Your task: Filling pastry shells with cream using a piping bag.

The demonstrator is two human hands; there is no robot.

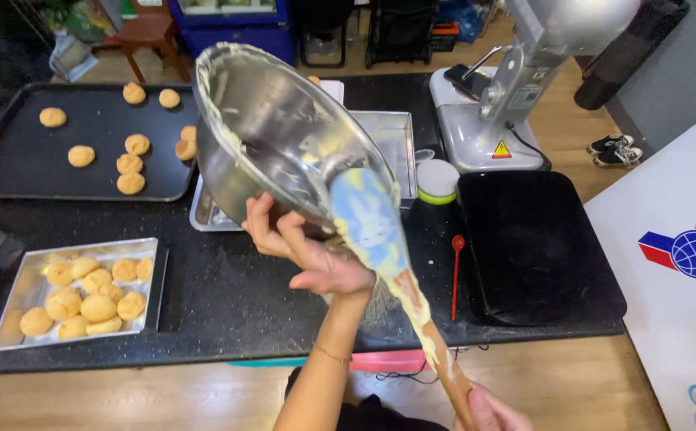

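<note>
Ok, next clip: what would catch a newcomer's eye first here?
The big steel mixing bowl, tilted up in the centre and propped from below by the left hand. Next, the batter-coated spatula reaching into it, its wooden handle held by the right hand at the bottom edge. To the left, round golden buns sit on a dark tray and in a metal pan.

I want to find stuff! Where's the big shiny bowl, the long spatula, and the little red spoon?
big shiny bowl (272,120), head view, on its inside wall.
long spatula (372,223), head view, on its batter-smeared blade.
little red spoon (456,275), head view, on its thin handle.
</note>
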